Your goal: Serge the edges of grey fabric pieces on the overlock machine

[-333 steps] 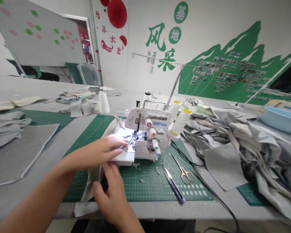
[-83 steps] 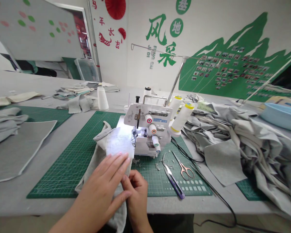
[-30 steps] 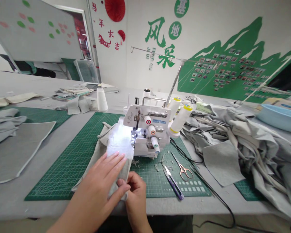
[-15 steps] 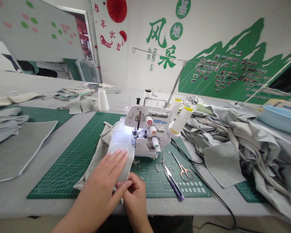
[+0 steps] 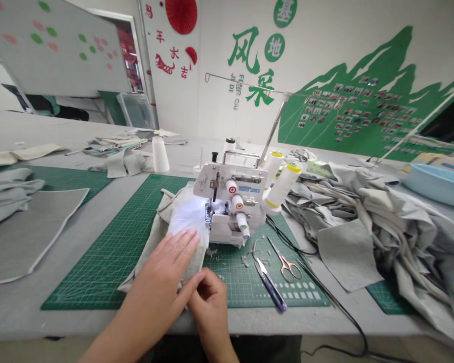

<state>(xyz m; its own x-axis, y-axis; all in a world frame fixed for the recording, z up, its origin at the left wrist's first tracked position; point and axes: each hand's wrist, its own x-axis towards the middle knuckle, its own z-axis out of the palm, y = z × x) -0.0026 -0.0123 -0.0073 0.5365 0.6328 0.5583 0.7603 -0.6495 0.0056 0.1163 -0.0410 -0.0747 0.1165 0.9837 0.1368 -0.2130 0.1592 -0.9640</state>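
A white overlock sewing machine (image 5: 230, 201) stands on the green cutting mat (image 5: 109, 252), its lamp lighting the needle area. Pale grey fabric (image 5: 187, 206) lies at the left of the presser foot, its right edge running under it. My left hand (image 5: 170, 262) rests flat on this fabric with fingers stretched forward, its thumb down by the near edge. Close beside that thumb, my right hand (image 5: 210, 297) pinches the near right edge of the fabric with curled fingers. Where its fingertips meet the cloth is partly hidden.
Thread snips (image 5: 270, 285) and small scissors (image 5: 287, 266) lie right of my hands, near black cables (image 5: 325, 287). A large heap of grey cloth (image 5: 348, 252) covers the right side. Thread cones (image 5: 283, 184) stand behind the machine; a light blue basin (image 5: 441, 184) is far right.
The fabric has crept slightly forward toward the machine, and both hands have moved a little with it. My left hand stays flat, my right hand pinched.
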